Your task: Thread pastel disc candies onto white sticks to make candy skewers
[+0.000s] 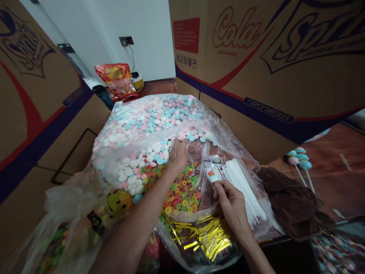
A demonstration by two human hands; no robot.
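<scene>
My left hand (179, 155) reaches in among the loose pastel candies (161, 150), at the edge of the pink, white and pale blue pile. Its fingers are curled together at the candies, and whether a piece is between them is hidden. My right hand (231, 199) pinches a small stack of candy pieces (212, 176), orange-red on top and white to pale blue below. Just behind it lies a clear printed packet (215, 160), touching or close to the stack; I cannot tell. Beside this hand lies a bundle of white sticks (242, 186). Colourful ring candies (182, 190) lie between my arms.
Gold twist ties (212, 239) lie in front. Large cartons (228, 83) wall both sides. A red candy bag (116, 82) stands at the back. Finished candy sticks (300, 160) and a brown cloth (293, 205) lie right. A clear plastic bag (71, 213) is at left.
</scene>
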